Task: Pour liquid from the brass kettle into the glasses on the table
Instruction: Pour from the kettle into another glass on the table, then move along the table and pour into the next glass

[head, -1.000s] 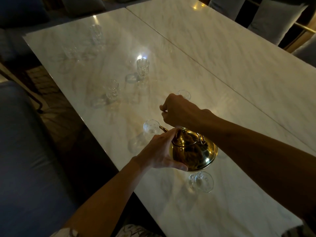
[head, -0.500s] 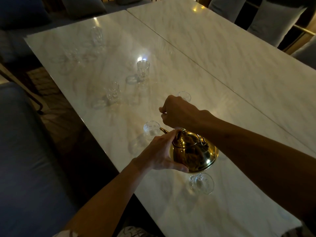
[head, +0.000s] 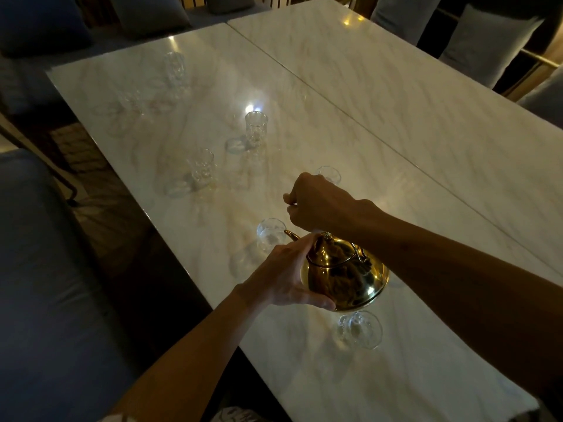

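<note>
Dim room, and we're at a pale marble-look tabletop (head: 396, 132) with a seam down it and blue upholstered seating (head: 45, 284) off at 9 o'clock. At about 11 o'clock from the kettle stand two tall clear ribbed tumblers (head: 201, 166), well apart. Nearer us, a small clear round-bowled glass (head: 271, 237) sits right at the tip of the curved spout (head: 291, 234).

Our left hand (head: 289, 275) is wrapped round the side of the round polished brass kettle (head: 344, 275), thumb underneath. The kettle is lifted off the table and tipped towards 10 o'clock. Our right hand (head: 316, 202) is a closed fist above it, apparently on the thin handle, though the handle is mostly hidden.

Tips for this pour, as we'd judge it:
- Keep the spout over the middle of the bowl.
- Let the right hand take the weight and the left hand do the tilting, slowly.
- Clear glass in this light hides the level (we can't even tell if anything's flowing), so stop early.
- Mind the clear stemmed glass (head: 361, 328) at 6 o'clock, just under the kettle's base.

No brand, label or writing readable anywhere.
</note>
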Demonstrator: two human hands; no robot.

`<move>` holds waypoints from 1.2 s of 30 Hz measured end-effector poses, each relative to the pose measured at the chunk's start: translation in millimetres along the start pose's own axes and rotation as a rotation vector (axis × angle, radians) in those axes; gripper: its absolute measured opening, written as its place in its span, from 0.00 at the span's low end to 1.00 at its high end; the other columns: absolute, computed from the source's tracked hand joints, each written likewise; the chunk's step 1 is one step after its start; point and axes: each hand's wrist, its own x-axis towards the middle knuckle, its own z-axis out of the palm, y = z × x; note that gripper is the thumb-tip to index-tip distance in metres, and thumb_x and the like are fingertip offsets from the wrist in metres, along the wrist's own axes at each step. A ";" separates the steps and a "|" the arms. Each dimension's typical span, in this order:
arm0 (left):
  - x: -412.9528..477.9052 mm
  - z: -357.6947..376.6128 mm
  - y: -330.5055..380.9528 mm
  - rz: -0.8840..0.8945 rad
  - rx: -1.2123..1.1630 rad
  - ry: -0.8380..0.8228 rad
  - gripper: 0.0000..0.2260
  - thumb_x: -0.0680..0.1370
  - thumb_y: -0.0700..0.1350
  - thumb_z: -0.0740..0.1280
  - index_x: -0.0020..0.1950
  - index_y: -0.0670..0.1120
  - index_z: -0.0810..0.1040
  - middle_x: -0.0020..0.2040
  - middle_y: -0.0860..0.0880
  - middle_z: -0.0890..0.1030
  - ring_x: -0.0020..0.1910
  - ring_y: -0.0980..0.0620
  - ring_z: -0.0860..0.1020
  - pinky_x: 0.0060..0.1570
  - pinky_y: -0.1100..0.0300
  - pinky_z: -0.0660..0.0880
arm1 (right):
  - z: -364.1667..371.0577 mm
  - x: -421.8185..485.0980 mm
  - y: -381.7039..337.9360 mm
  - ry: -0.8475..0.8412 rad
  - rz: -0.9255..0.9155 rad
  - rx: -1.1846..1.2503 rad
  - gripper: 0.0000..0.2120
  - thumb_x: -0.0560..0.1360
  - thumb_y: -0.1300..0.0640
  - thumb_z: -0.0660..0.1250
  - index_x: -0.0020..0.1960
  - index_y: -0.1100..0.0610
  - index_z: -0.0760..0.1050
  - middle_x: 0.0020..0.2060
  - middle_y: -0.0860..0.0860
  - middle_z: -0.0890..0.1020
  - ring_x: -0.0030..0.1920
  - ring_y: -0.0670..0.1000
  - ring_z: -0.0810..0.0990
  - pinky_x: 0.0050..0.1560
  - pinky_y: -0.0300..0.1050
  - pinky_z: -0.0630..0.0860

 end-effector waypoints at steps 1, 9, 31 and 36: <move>-0.2 0.2 -0.1 0.002 0.001 0.001 0.49 0.61 0.62 0.81 0.75 0.55 0.60 0.66 0.58 0.75 0.63 0.59 0.74 0.65 0.48 0.74 | -0.3 -0.6 -0.4 -0.001 0.000 -0.004 0.12 0.73 0.62 0.67 0.52 0.70 0.79 0.50 0.61 0.84 0.44 0.58 0.85 0.44 0.57 0.82; 0.4 -0.3 -2.1 0.012 0.028 -0.002 0.48 0.59 0.64 0.81 0.73 0.55 0.62 0.64 0.59 0.76 0.62 0.60 0.75 0.64 0.50 0.74 | -4.4 -8.6 -1.6 0.026 -0.015 -0.033 0.11 0.75 0.62 0.66 0.51 0.69 0.80 0.45 0.61 0.85 0.38 0.55 0.85 0.41 0.54 0.82; 5.3 -31.8 21.2 0.085 0.425 -0.067 0.49 0.59 0.68 0.78 0.74 0.55 0.60 0.66 0.55 0.75 0.64 0.52 0.74 0.66 0.50 0.68 | -21.3 -73.8 3.5 0.300 0.015 0.246 0.18 0.80 0.57 0.63 0.69 0.56 0.73 0.50 0.58 0.85 0.33 0.43 0.79 0.32 0.24 0.67; 18.1 -62.3 34.0 0.147 0.513 -0.058 0.48 0.59 0.67 0.79 0.72 0.52 0.63 0.65 0.54 0.76 0.62 0.50 0.75 0.62 0.56 0.66 | -38.7 -70.8 0.3 0.415 0.002 0.296 0.18 0.79 0.55 0.64 0.69 0.53 0.73 0.50 0.57 0.85 0.44 0.50 0.84 0.47 0.44 0.81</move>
